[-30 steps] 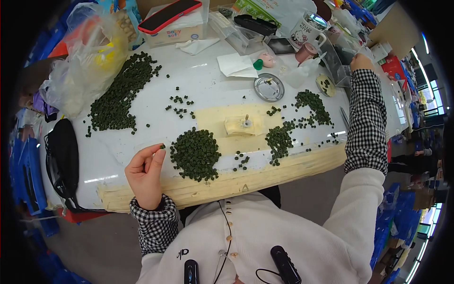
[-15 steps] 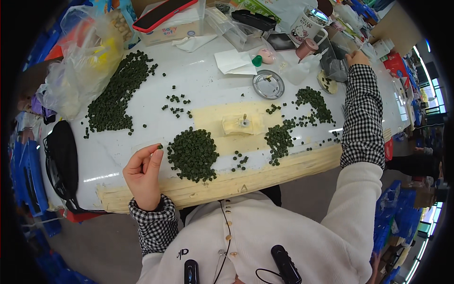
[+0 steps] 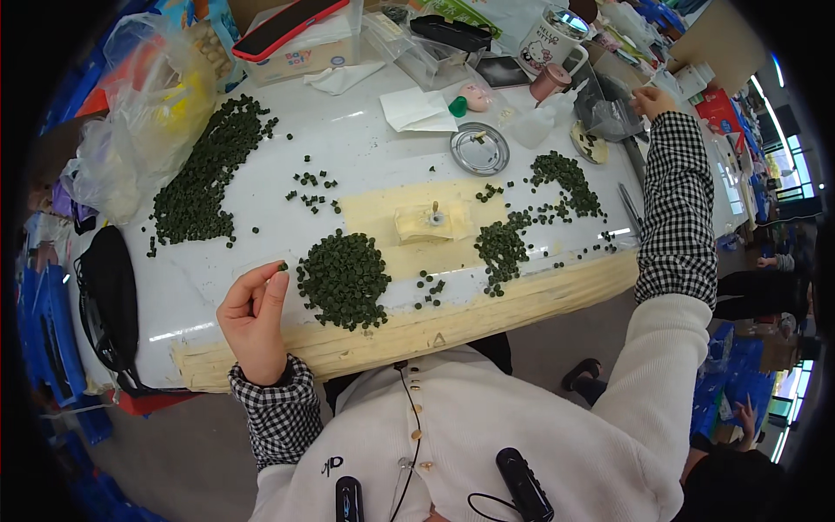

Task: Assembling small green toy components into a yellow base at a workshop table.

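My left hand (image 3: 252,322) is pinched at the near left edge of the table, with a small dark green pellet (image 3: 283,266) between thumb and forefinger. Just right of it lies a round heap of the same pellets (image 3: 344,280). My right hand (image 3: 652,103) reaches to the far right, fingers curled beside a clear plastic box (image 3: 606,109); what they hold, if anything, cannot be made out. Between the hands, a small cream block with a metal peg (image 3: 432,222) sits on a yellowish taped patch (image 3: 370,209). Looser pellets (image 3: 502,252) lie to its right.
A long pellet pile (image 3: 204,178) and plastic bags (image 3: 156,104) fill the left side. A round metal lid (image 3: 479,150), white paper (image 3: 417,110), a mug (image 3: 550,42) and a shallow dish (image 3: 589,142) stand farther back. Slim metal tools (image 3: 628,209) lie by my right sleeve.
My right hand has shifted slightly away from the clear box, and the metal tools beside its sleeve now show. My left hand keeps its pinch. Another person's hand appears at lower right.
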Demonstrator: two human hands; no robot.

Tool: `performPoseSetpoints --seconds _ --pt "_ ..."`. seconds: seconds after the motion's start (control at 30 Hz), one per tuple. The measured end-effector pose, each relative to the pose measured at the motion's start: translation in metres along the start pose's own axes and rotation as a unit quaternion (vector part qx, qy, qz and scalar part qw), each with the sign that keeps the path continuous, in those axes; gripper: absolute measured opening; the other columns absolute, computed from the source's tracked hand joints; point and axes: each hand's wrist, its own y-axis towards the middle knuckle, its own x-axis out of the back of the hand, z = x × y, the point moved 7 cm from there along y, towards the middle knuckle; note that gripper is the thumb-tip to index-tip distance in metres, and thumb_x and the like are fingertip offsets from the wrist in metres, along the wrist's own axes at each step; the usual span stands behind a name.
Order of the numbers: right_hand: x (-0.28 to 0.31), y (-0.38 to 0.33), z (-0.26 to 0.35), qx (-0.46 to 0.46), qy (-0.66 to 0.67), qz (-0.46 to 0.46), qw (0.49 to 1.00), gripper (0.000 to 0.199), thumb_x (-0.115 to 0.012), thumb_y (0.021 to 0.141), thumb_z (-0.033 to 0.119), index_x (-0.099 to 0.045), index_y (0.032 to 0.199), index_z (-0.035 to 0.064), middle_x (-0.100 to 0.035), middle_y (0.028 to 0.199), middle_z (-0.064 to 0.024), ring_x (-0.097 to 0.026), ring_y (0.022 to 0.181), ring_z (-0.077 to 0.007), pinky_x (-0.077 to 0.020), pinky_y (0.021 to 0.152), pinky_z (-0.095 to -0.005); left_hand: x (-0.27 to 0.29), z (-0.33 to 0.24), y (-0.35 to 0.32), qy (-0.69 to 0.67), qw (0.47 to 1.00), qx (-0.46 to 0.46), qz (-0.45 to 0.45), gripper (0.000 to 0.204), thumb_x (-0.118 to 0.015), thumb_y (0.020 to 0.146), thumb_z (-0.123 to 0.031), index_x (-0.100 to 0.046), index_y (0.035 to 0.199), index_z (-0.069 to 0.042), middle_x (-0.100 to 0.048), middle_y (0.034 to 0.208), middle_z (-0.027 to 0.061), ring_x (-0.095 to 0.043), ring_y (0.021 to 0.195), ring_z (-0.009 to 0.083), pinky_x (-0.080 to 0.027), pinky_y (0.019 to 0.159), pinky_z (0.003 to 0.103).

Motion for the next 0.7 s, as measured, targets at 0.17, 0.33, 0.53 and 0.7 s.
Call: performPoseSetpoints --seconds 0.17,0.33,0.53,0.7 --pt "0.006 0.013 0.017 -0.004 -0.007 -0.023 1.000 0.034 -0.051 0.094 0.026 -0.061 0.118 0.0036 -0.070 0.090 -0.0064 -0.066 0.073 -0.0127 -0.0515 0.073 -0.0276 -0.001 0.001 0.000 0.006 1.000 -0.001 -0.004 0.013 -0.067 0.084 -0.003 -0.067 0.096 0.002 -0.037 0.061 -0.0115 -0.028 0.056 -0.0002 -0.022 0.053 0.017" --pt "-0.001 0.020 0.019 0.013 -0.034 0.032 0.999 0.041 -0.049 0.094 0.031 -0.055 0.125 0.0047 -0.070 0.098 -0.0063 -0.066 0.079 -0.0139 -0.0495 0.077 -0.0274 0.001 0.001 0.001 0.011 1.000 -0.003 -0.011 0.012 -0.066 0.085 -0.003 -0.067 0.095 0.002 -0.039 0.061 -0.0111 -0.029 0.057 -0.0002 -0.022 0.053 0.017" --pt "-0.004 0.006 0.002 0.088 0.036 0.133 0.987 0.055 -0.041 0.096 0.047 -0.048 0.133 0.0073 -0.062 0.120 -0.0092 -0.058 0.105 -0.0165 -0.0413 0.094 -0.0308 -0.001 0.004 0.002 0.005 1.000 0.001 0.001 0.012 -0.066 0.085 -0.002 -0.067 0.096 0.003 -0.040 0.062 -0.0107 -0.029 0.058 -0.0002 -0.023 0.053 0.017" --pt "0.039 -0.030 0.020 0.142 0.101 0.032 0.984 0.053 -0.044 0.096 0.046 -0.052 0.130 0.0058 -0.061 0.119 -0.0123 -0.055 0.112 -0.0212 -0.0377 0.101 -0.0322 0.000 0.003 0.000 0.009 1.000 -0.015 0.003 0.013 -0.064 0.086 -0.003 -0.066 0.098 0.002 -0.040 0.061 -0.0109 -0.029 0.056 0.0002 -0.022 0.052 0.018"
